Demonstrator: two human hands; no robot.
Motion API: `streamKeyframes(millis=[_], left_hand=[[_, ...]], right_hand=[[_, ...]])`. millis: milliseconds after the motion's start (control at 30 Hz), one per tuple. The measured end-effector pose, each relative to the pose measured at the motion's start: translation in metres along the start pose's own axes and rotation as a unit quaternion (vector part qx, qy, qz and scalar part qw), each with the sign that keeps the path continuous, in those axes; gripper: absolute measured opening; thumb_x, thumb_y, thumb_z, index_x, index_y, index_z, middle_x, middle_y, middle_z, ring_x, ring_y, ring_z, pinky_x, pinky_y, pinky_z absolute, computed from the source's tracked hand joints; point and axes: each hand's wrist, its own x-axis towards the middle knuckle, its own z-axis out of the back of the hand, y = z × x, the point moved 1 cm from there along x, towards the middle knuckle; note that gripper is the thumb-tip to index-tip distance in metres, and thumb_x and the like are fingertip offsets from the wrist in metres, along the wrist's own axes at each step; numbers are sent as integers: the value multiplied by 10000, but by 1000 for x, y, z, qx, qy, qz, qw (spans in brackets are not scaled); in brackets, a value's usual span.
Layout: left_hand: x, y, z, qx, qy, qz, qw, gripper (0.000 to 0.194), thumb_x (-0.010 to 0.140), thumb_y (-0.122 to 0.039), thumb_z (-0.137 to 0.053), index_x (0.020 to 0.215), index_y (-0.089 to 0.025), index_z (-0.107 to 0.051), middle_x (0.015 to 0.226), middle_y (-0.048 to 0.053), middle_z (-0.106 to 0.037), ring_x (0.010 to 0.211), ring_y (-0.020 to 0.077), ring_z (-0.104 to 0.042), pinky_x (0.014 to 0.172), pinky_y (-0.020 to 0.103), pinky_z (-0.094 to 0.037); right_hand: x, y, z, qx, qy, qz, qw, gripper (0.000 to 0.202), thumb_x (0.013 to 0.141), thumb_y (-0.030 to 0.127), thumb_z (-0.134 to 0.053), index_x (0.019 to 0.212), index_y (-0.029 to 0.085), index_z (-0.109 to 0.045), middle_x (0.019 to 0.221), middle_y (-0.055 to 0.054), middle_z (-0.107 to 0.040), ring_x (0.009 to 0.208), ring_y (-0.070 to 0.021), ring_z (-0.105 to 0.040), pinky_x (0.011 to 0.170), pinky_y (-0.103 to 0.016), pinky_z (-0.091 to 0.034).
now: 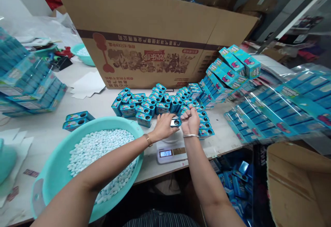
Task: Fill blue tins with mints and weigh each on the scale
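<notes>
My left hand [163, 127] grips a small blue candy box [176, 123], whose pale end with a dark round hole faces me. Close beside it is my right hand [190, 120], its fingers curled in; whatever they hold, if anything, is hidden. Both hands are above a white digital scale [172, 155] with a lit display, and a white dish [171, 138] on it is partly covered by my left hand. Left of the scale, a turquoise basin [53, 175] contains many small white candies [103, 151]. Behind my hands stand many blue boxes [144, 106] with round holes.
A large cardboard carton [155, 23] borders the table's back. Stacked display packs [230, 68] and plastic-wrapped packs [274, 106] stand right, with more wrapped packs [28, 82] left. Two boxes [77, 120] lie behind the basin. Below the right edge are blue packages [238, 182] and an open carton [297, 178].
</notes>
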Motion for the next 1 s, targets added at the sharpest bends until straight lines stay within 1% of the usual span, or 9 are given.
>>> streamKeyframes(millis=[100, 200, 333, 467, 567, 700, 833, 933, 1000], left_hand=[[-2, 7, 4, -16, -11, -10, 1000, 662, 735, -400, -736, 1301, -160, -489, 1241, 130, -586, 1176, 302, -527, 1004, 435, -417], [-10, 19, 13, -29, -31, -24, 999, 734, 706, -411, -762, 1333, -181, -456, 1293, 128, -555, 1225, 304, -499, 1035, 444, -410], [-26, 37, 33, -40, -63, -35, 997, 717, 729, -407, -741, 1347, -190, -449, 1326, 141, -539, 1256, 308, -486, 1067, 481, -392], [-41, 47, 52, -33, -73, -13, 997, 679, 776, -419, -687, 1350, -144, -452, 1329, 153, -541, 1257, 302, -491, 1066, 475, -398], [-48, 46, 61, -14, -76, -9, 997, 571, 813, -387, -647, 1310, -140, -513, 1255, 135, -587, 1201, 280, -530, 1040, 435, -424], [-51, 40, 66, 26, -74, -16, 997, 400, 850, -334, -594, 1210, -162, -624, 1090, 105, -634, 1064, 268, -578, 957, 415, -466], [-49, 33, 63, 53, -72, -28, 996, 347, 867, -304, -567, 1172, -169, -661, 1013, 98, -641, 992, 268, -583, 894, 406, -472], [-41, 27, 57, 69, -59, -32, 995, 322, 868, -283, -565, 1158, -195, -674, 1021, 94, -657, 970, 271, -588, 863, 407, -466], [-34, 20, 52, 78, -43, -37, 995, 303, 867, -276, -571, 1140, -212, -684, 1032, 91, -666, 972, 268, -593, 856, 402, -456]], right_hand=[[6, 17, 11, 57, -5, -42, 997, 200, 948, 288, -484, 762, 218, -463, 500, 122, -251, 369, -45, -251, 376, -148, -248], [5, 36, 30, 105, -6, -55, 993, 235, 975, 233, -408, 750, 211, -468, 490, 113, -259, 365, -48, -264, 377, -142, -262], [-7, 55, 61, 132, -18, -49, 990, 258, 976, 205, -383, 738, 203, -485, 485, 101, -301, 370, -52, -295, 381, -151, -291], [-21, 62, 85, 158, -65, -53, 984, 313, 987, 193, -314, 728, 190, -490, 478, 95, -312, 367, -54, -316, 378, -158, -309], [-26, 65, 95, 162, -82, -52, 982, 300, 978, 179, -325, 723, 187, -484, 481, 95, -314, 367, -51, -324, 381, -158, -311], [-27, 67, 103, 148, -65, -33, 986, 237, 952, 185, -409, 725, 193, -479, 491, 103, -300, 365, -44, -312, 386, -156, -299], [-26, 66, 108, 142, -56, -30, 988, 248, 958, 184, -386, 728, 196, -476, 494, 100, -298, 369, -46, -311, 390, -160, -295], [-24, 62, 109, 128, -28, -26, 991, 209, 937, 192, -453, 730, 203, -475, 502, 102, -292, 375, -47, -314, 396, -163, -301], [-24, 58, 109, 130, -22, -28, 991, 205, 932, 198, -468, 727, 204, -474, 506, 103, -288, 375, -48, -314, 393, -163, -303]])
